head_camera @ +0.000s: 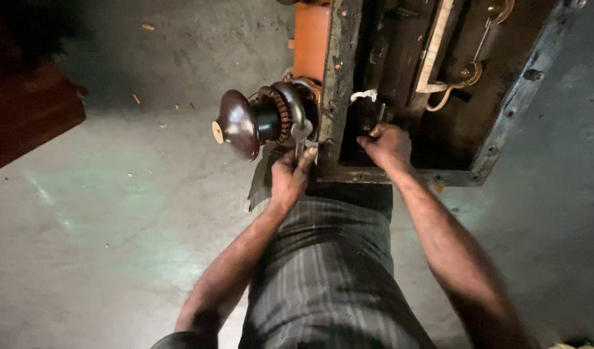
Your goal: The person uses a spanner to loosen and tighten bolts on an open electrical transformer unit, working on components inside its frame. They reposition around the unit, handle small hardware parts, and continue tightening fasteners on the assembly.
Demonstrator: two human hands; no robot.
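Note:
My left hand (289, 176) grips a metal open-ended spanner (302, 134) whose jaw sits at the base of a brown ribbed insulator (242, 124) that sticks out sideways from a dark metal box frame (339, 84). My right hand (386, 145) reaches inside the open box, fingers closed around a small metal part (380, 114) near the frame wall; what exactly it holds is partly hidden. Both forearms stretch forward from my grey striped clothing (326, 271).
Inside the box (504, 123) are a pale wooden strip (435, 48), brass fittings with a curved rod (470, 72) and a white rag piece (364, 95). An orange panel (310, 39) sits beside the frame. Grey concrete floor (116, 226) lies around; a dark reddish object (25, 110) stands at left.

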